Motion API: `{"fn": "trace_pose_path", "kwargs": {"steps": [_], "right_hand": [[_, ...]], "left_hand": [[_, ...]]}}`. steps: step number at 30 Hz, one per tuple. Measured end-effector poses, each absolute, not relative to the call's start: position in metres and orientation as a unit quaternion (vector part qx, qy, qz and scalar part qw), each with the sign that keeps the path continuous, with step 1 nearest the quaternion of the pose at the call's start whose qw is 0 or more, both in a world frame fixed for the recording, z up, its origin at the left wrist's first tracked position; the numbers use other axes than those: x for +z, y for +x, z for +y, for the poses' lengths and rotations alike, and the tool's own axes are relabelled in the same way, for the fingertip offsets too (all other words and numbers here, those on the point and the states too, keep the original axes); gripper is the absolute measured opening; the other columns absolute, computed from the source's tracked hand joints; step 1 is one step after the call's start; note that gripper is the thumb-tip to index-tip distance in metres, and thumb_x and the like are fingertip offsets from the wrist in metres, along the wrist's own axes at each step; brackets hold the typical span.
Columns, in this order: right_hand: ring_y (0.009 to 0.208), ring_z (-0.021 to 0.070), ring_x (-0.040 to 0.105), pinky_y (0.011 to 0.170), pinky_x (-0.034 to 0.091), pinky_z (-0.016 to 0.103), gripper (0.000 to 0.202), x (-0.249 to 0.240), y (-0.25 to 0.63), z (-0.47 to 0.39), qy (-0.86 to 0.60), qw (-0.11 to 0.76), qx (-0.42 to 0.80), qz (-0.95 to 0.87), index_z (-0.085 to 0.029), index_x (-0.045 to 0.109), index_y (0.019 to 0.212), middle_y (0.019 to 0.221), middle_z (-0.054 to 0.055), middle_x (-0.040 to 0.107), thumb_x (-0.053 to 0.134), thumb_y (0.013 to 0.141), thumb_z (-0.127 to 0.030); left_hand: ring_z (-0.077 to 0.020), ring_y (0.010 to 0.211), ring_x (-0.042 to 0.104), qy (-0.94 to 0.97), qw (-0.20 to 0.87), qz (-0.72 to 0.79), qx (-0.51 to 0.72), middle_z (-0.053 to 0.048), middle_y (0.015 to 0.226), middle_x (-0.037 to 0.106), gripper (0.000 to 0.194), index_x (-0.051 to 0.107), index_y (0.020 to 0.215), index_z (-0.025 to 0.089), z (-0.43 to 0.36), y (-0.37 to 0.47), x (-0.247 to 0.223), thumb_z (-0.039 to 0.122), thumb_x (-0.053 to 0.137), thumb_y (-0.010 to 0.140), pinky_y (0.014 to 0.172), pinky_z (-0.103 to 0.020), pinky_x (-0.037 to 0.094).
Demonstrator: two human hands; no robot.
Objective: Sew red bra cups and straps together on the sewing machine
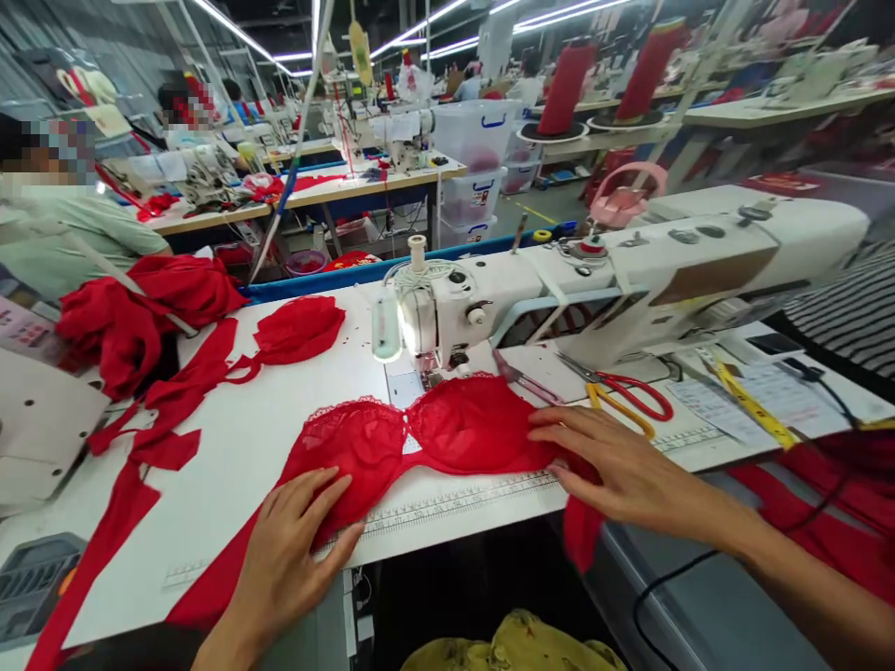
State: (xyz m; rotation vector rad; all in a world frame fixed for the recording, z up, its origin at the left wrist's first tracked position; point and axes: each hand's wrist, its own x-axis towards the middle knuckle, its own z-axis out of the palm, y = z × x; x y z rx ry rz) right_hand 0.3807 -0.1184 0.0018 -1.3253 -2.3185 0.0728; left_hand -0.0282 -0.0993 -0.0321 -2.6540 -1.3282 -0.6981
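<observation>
A red lace-edged bra (468,424) lies spread on the white sewing table, its two cups side by side below the needle area of a white sewing machine (482,298). My left hand (294,531) rests on the lower edge of the left cup, fingers stretched out and thumb apart. On the other side, my right hand (615,461) lies over the end of the right cup with its fingers extended and its thumb at the lower edge. A red strip (582,531) hangs over the table's front edge beneath that hand.
Red-handled scissors (640,396) and a yellow tape measure (755,405) lie to the right. A loose red cup piece (300,328), red strips and a heap of red fabric (140,317) are on the left. A co-worker (76,224) sits beyond the heap.
</observation>
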Motion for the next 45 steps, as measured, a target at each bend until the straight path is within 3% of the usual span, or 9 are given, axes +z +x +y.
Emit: {"fn": "trace_pose_path", "kwargs": {"steps": [5,9,12,15,21,27,31,34,45], "right_hand": [[0.108,0.0169,0.064,0.094,0.054,0.032,0.03,0.001,0.323,-0.089,-0.408,0.385,0.151,-0.814,-0.022,0.064,0.112,0.113,0.007,0.069,0.041,0.097,-0.01],[0.106,0.0194,0.064,0.094,0.056,0.036,0.027,-0.031,0.272,-0.047,-0.283,0.344,0.13,-0.886,-0.014,0.066,0.106,0.11,0.012,0.07,0.04,0.098,-0.01],[0.116,0.0222,0.06,0.104,0.052,0.042,0.026,-0.049,0.27,-0.044,-0.313,0.321,0.1,-0.888,-0.013,0.062,0.119,0.121,0.014,0.066,0.044,0.1,-0.017],[0.124,0.0251,0.056,0.108,0.049,0.048,0.033,-0.055,0.29,-0.06,-0.384,0.311,0.092,-0.864,-0.015,0.056,0.13,0.131,0.014,0.061,0.048,0.1,-0.023],[0.128,0.0267,0.053,0.108,0.048,0.05,0.036,-0.045,0.314,-0.075,-0.414,0.285,0.106,-0.858,-0.016,0.053,0.134,0.136,0.014,0.058,0.051,0.099,-0.026],[0.113,0.0216,0.06,0.099,0.054,0.038,0.024,-0.036,0.303,-0.061,-0.366,0.32,0.129,-0.864,-0.014,0.06,0.12,0.118,0.013,0.066,0.049,0.1,-0.019],[0.121,0.0259,0.056,0.105,0.049,0.044,0.048,-0.044,0.306,-0.056,-0.373,0.305,0.149,-0.864,-0.016,0.056,0.129,0.13,0.013,0.061,0.069,0.09,-0.039],[0.127,0.0268,0.052,0.11,0.044,0.046,0.062,-0.048,0.311,-0.057,-0.396,0.28,0.161,-0.86,-0.017,0.053,0.135,0.137,0.013,0.057,0.074,0.084,-0.045],[0.131,0.0267,0.048,0.113,0.04,0.046,0.067,-0.045,0.311,-0.06,-0.431,0.234,0.189,-0.85,-0.018,0.052,0.139,0.141,0.013,0.054,0.074,0.083,-0.047]], "left_hand": [[-0.0168,0.101,0.067,-0.846,0.02,-0.395,-0.356,-0.004,0.109,0.07,0.029,0.061,0.12,0.025,-0.078,0.017,-0.026,0.012,0.052,0.095,0.092,-0.03,0.055],[-0.0217,0.114,0.064,-0.869,-0.036,-0.382,-0.313,-0.008,0.121,0.066,0.029,0.058,0.126,0.024,-0.056,0.043,-0.037,0.022,0.048,0.099,0.099,-0.039,0.055],[-0.0279,0.13,0.054,-0.865,-0.056,-0.428,-0.254,-0.012,0.136,0.058,0.04,0.049,0.138,0.024,-0.055,0.048,-0.053,0.033,0.046,0.1,0.108,-0.051,0.048],[-0.0301,0.136,0.047,-0.861,-0.054,-0.445,-0.241,-0.014,0.141,0.054,0.048,0.039,0.146,0.024,-0.062,0.051,-0.066,0.036,0.045,0.1,0.111,-0.056,0.042],[-0.0298,0.134,0.048,-0.871,-0.079,-0.416,-0.248,-0.014,0.14,0.055,0.049,0.039,0.146,0.023,-0.064,0.07,-0.059,0.039,0.046,0.1,0.111,-0.053,0.044],[-0.0215,0.121,0.059,-0.879,-0.069,-0.355,-0.31,-0.01,0.129,0.062,0.037,0.049,0.135,0.022,-0.058,0.073,-0.045,0.022,0.051,0.098,0.105,-0.039,0.051],[-0.0285,0.127,0.055,-0.902,-0.08,-0.363,-0.219,-0.014,0.139,0.056,0.051,0.043,0.144,0.021,-0.051,0.067,-0.048,0.038,0.054,0.097,0.103,-0.047,0.051],[-0.0299,0.13,0.053,-0.906,-0.083,-0.381,-0.164,-0.013,0.147,0.051,0.058,0.038,0.149,0.023,-0.047,0.061,-0.049,0.043,0.052,0.096,0.102,-0.048,0.051],[-0.0278,0.14,0.043,-0.907,-0.095,-0.393,-0.12,-0.007,0.156,0.041,0.066,0.029,0.154,0.026,-0.045,0.057,-0.047,0.046,0.051,0.096,0.106,-0.043,0.049]]}}
